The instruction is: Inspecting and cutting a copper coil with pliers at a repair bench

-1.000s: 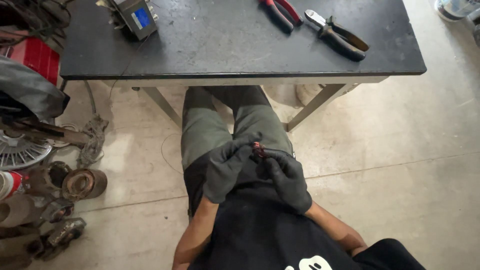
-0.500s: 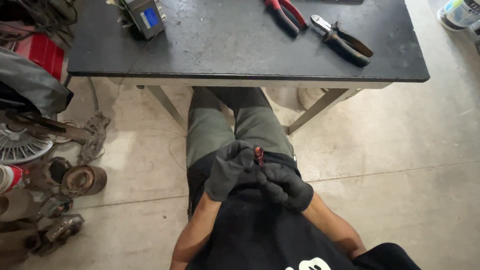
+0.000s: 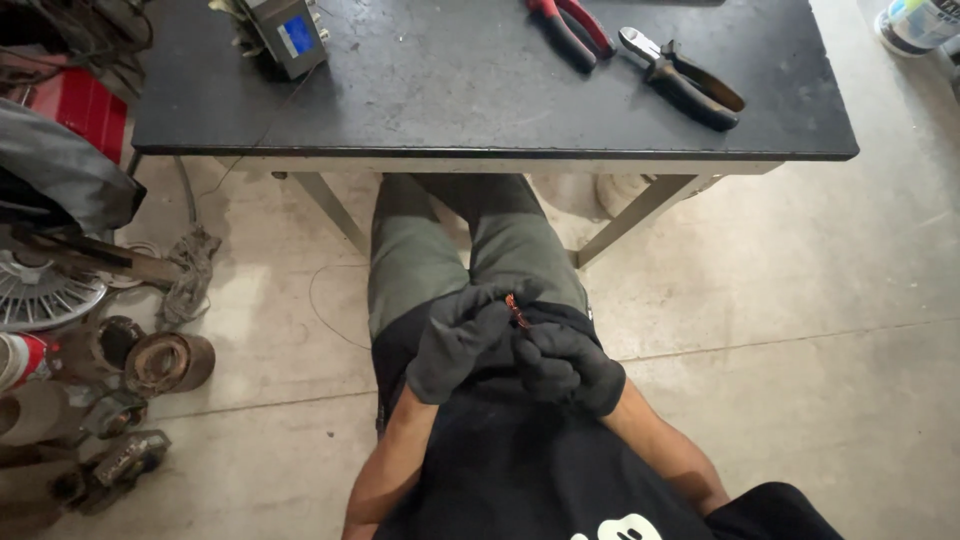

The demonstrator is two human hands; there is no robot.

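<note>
The person sat with both gloved hands held together over the lap, below the near edge of the dark, scuffed metal-topped bench (image 3: 450, 90). The left hand (image 3: 462, 340), in a dark grey fabric glove, and the right hand (image 3: 568, 362), in a black glove, pressed against each other, fingers curled shut around a small reddish-copper piece (image 3: 516, 310) that poked up between them (too small to tell just what it was). That piece sat at the top of the joined hands, over the olive-green trousers (image 3: 420, 250).

On the bench, at about one o'clock from the hands, lay a pair of black-handled cutting pliers (image 3: 685, 80), and just beside them, toward twelve o'clock, a pair of red-handled pliers (image 3: 568, 25). At eleven o'clock stood a small grey box-shaped meter with a blue screen (image 3: 290, 35). All three lay well apart from the hands.

On the concrete floor (image 3: 800, 330) at nine o'clock lay a rusty round metal part (image 3: 170, 362), with more worn machine parts heaped beyond it and a silver fan-like wheel (image 3: 40, 290) at ten o'clock. A white plastic tub (image 3: 920, 25) stood far off at two o'clock.
</note>
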